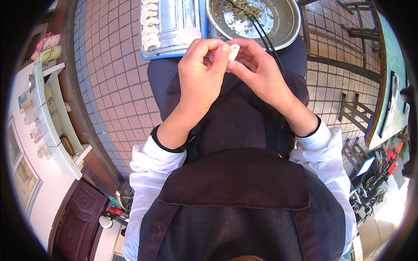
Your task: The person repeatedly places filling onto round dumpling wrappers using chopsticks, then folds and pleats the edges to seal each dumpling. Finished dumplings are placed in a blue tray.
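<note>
Between my left hand (pixel 204 67) and my right hand (pixel 259 70) is a small folded dumpling (pixel 233 53) of white dough, pinched in the fingertips of both. My fingers hide most of it. Ahead and to the left, a metal tray (pixel 174 19) holds a column of folded dumplings (pixel 150 32) along its left side. A flat round wrapper (pixel 189 35) lies at the tray's near right corner. Ahead to the right, a steel bowl (pixel 284 24) contains chopped filling (pixel 245 9), with black chopsticks (pixel 264 35) leaning over its near rim.
The tray rests on a blue-edged board (pixel 163 56) just beyond my lap. On the right are a green-topped table (pixel 388 88) and dark stools (pixel 356 112). A white shelf (pixel 58 130) with jars stands on the left, above the tiled floor (pixel 120 88).
</note>
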`<state>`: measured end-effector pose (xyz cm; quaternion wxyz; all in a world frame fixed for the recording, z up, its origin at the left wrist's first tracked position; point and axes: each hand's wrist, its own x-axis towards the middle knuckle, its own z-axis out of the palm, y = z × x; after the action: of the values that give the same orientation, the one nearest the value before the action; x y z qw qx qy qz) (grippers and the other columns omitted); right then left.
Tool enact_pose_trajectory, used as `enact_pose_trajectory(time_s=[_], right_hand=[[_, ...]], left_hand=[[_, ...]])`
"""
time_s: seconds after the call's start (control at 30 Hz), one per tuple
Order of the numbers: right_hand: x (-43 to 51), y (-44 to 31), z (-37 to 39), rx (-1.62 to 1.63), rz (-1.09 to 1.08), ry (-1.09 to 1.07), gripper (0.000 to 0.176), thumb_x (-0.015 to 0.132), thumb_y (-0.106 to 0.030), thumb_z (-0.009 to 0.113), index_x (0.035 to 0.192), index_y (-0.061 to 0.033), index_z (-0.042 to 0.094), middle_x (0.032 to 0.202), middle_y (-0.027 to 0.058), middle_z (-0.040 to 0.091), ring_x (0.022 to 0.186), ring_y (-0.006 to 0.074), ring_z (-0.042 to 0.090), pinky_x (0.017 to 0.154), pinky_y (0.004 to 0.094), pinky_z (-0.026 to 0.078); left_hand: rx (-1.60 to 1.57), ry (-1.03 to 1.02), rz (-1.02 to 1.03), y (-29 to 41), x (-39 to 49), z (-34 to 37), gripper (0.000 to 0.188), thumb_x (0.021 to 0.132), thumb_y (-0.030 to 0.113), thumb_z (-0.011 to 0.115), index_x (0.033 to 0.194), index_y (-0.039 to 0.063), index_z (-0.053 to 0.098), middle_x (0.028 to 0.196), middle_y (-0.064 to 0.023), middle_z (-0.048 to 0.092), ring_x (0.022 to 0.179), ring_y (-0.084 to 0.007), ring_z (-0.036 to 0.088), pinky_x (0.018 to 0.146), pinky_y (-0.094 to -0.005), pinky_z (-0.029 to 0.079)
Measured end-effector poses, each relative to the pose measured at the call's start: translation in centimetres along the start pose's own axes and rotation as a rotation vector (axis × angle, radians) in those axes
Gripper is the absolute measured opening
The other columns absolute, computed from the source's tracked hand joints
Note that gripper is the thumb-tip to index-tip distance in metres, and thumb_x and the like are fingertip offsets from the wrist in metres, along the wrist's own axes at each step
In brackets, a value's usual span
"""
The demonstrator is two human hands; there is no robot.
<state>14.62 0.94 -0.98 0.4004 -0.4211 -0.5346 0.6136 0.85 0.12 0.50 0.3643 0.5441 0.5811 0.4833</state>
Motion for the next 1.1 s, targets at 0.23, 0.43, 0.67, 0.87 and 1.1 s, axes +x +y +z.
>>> enact_pose_trajectory(time_s=[0.23,0.43,0.67,0.87,1.1], right_hand=[[-0.1,-1.2,-1.0,-0.025,0.192,-0.075,0.027,0.088,-0.02,0.059,0.105,0.0009,0.058,0.09,0.009,0.065,0.087,0.0124,0.06,0.077,0.0267,0.048],[-0.1,-2.2,-1.4,-0.155,0.139,-0.094,0.024,0.088,-0.018,0.059,0.103,0.0012,0.06,0.089,0.0056,0.064,0.084,0.0106,0.058,0.076,0.0257,0.047],[-0.3,-2.0,-1.3,-0.171,0.119,-0.084,0.025,0.087,-0.019,0.059,0.1,0.0015,0.063,0.088,0.009,0.065,0.084,0.013,0.059,0.077,0.0278,0.046],[-0.4,-2.3,-1.7,-0.225,0.101,-0.12,0.024,0.085,-0.019,0.061,0.097,0.0011,0.064,0.087,0.0091,0.064,0.083,0.0149,0.059,0.076,0.0286,0.046],[-1.1,-3.1,-1.7,-0.291,0.066,-0.172,0.017,0.085,-0.014,0.061,0.09,0.0022,0.061,0.078,0.0003,0.054,0.072,0.0066,0.048,0.064,0.0219,0.039]], left_hand=[[-0.2,-0.041,-0.147,0.3,0.1,-0.2,0.013,0.082,0.007,0.066,0.09,-0.002,0.063,0.082,-0.0038,0.06,0.064,-0.0055,0.053,0.056,-0.0195,0.044],[-0.193,-0.111,-0.268,0.7,0.1,-0.8,0.013,0.081,0.007,0.067,0.088,-0.003,0.064,0.081,-0.0017,0.059,0.064,-0.0036,0.051,0.056,-0.0178,0.043],[-0.252,-0.068,-0.271,0.8,0.1,-0.5,0.01,0.081,0.006,0.067,0.086,-0.002,0.065,0.075,0.0013,0.06,0.064,-0.0022,0.051,0.057,-0.0171,0.042],[-0.338,-0.162,-0.359,1.3,0.3,-1.3,0.012,0.084,0.01,0.064,0.086,-0.002,0.064,0.072,0.0015,0.06,0.066,-0.0033,0.053,0.059,-0.0175,0.043],[-0.213,-0.179,-0.285,1.9,-0.3,-1.2,0.014,0.085,0.012,0.064,0.088,-0.002,0.064,0.075,-0.0005,0.062,0.068,-0.0042,0.054,0.06,-0.0194,0.044]])
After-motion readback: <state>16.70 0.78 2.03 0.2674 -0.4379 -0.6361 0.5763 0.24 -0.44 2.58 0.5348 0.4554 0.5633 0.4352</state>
